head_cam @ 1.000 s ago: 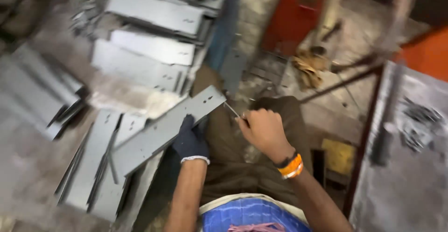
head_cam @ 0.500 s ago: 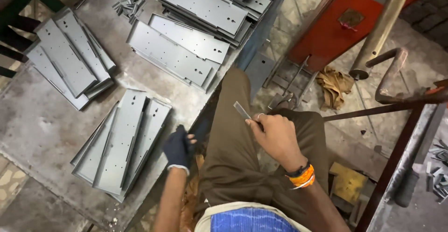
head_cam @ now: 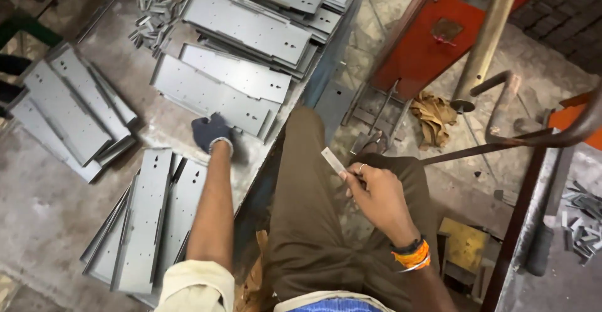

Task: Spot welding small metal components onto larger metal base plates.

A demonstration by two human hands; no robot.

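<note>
Workshop bench covered in grey plates. Your gloved left hand rests loosely on 1 plate, fingers not closed; your right hand pinches a metal strip over your lap, clear of the stacks.

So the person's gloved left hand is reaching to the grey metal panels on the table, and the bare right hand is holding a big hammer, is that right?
Not quite. In the head view the right hand holds a small flat metal strip, not a hammer. The rest stands: the gloved left hand is at the grey metal panels on the table.
</note>
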